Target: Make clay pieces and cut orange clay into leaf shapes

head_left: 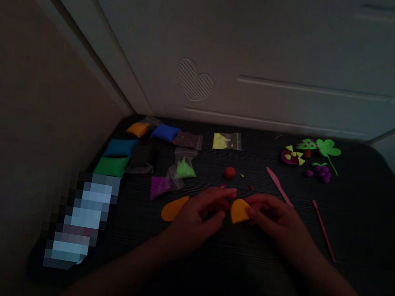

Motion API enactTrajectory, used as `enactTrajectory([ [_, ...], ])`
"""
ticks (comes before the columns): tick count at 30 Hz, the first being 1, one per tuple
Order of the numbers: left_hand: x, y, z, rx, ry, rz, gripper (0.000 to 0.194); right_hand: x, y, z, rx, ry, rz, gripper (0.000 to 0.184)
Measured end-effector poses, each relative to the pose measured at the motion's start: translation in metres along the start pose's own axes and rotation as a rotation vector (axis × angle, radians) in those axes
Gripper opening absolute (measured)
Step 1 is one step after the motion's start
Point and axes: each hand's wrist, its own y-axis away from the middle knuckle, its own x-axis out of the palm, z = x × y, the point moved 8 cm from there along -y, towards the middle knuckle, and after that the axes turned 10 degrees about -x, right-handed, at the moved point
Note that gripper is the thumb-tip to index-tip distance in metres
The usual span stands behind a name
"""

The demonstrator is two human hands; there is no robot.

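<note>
Pinched in my right hand (276, 218) is a flat orange piece of clay (240, 211), rounded at the top and straight along its lower edges. My left hand (202, 214) is just left of it, fingers curved and apart from the thumb, with nothing between them. Partly behind my left wrist, a second orange clay piece (174, 209) lies on the dark table (223, 272). Beyond my hands are a red clay ball (230, 173) and a small purple bit (222, 186), partly hidden by my left fingers.
Clay packets, among them a blue one (165, 132), a purple one (159, 187) and a pale yellow one (223, 141), lie left and back. A pink plastic knife (279, 186) and thin pink tool (323, 229) lie right. Behind them are purple clay grapes (323, 173) and a green clover shape (328, 147).
</note>
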Motion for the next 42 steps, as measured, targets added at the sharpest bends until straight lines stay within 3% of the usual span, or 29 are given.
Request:
enactTrajectory([
  [4,0.013,-0.004,0.019,-0.282,0.335,0.161,0.041,-0.006,0.003,-0.002,-0.020,-0.018,-0.058,0.024],
  [8,0.018,-0.004,0.023,-0.410,0.240,0.202,0.025,-0.001,0.004,-0.002,-0.014,-0.061,-0.036,0.022],
  [14,0.016,0.000,0.023,-0.377,0.000,0.162,0.025,0.009,0.007,-0.003,-0.011,-0.021,0.088,0.016],
  [19,0.013,0.003,0.024,-0.334,-0.132,0.092,0.039,0.012,0.007,-0.007,-0.014,0.075,0.134,0.019],
  [26,0.023,0.003,0.025,-0.402,-0.050,0.212,0.028,0.020,0.009,-0.016,0.081,-0.023,0.226,0.022],
  [30,0.011,0.003,0.017,-0.317,-0.169,0.073,0.033,0.022,0.011,-0.014,0.055,0.115,0.288,0.022],
  [37,-0.014,0.001,-0.002,-0.140,-0.055,-0.194,0.023,0.020,0.019,-0.009,-0.018,0.884,0.341,0.023],
  [42,-0.022,0.001,-0.012,-0.030,0.047,-0.261,0.021,0.006,0.011,-0.001,-0.138,0.849,0.167,0.019],
])
